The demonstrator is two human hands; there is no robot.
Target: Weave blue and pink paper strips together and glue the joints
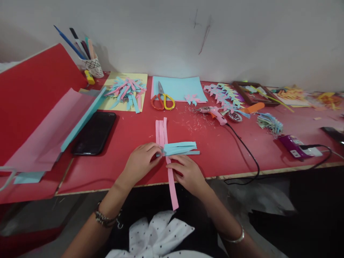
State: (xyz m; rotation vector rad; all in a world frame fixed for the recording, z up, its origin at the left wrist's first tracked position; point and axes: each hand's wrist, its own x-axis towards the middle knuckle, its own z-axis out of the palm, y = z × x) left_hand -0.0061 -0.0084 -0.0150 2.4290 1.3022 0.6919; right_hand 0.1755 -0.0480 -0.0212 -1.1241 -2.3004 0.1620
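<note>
Pink paper strips [161,130] and light blue paper strips [180,147] cross each other over the red table, in front of me. My left hand [142,161] pinches the crossing from the left, its thumb and fingers closed on the strips' folded ends. On the other side my right hand [188,172] has its fingertips closed on a pink strip just below the blue ones. One long pink strip end [172,190] hangs past the table's front edge toward me. The exact weave under my fingers is partly hidden.
Scissors [162,98] lie behind the strips, near a pink glue gun [213,113] with a trailing black cord. A phone [94,133] lies at the left. Heaped paper bits [129,89], a pen cup [92,67] and a purple power adapter [295,147] stand around.
</note>
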